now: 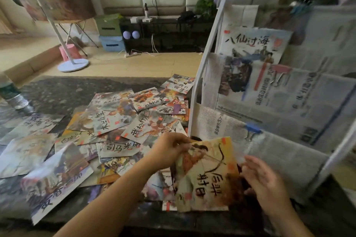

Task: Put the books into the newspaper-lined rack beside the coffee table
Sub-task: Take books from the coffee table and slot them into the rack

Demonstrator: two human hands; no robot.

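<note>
A thin picture book with an archer on a yellow cover (204, 175) is held up over the right end of the dark coffee table (63, 90). My left hand (170, 149) pinches its top left corner. My right hand (264, 181) touches its right edge, fingers loosely curled. Several more picture books (119, 121) lie scattered flat across the table. The white-framed rack (204, 59) lined with newspaper stands at the right; one book with a blue and white cover (254, 44) sits upright in an upper tier.
A blue binder clip (253, 128) and a pink one (281, 69) pin the newspaper to the rack. A plastic bottle (11, 94) stands at the table's left edge. A white stand base (73, 64), storage boxes (110, 32) and a black shelf (169, 32) are beyond.
</note>
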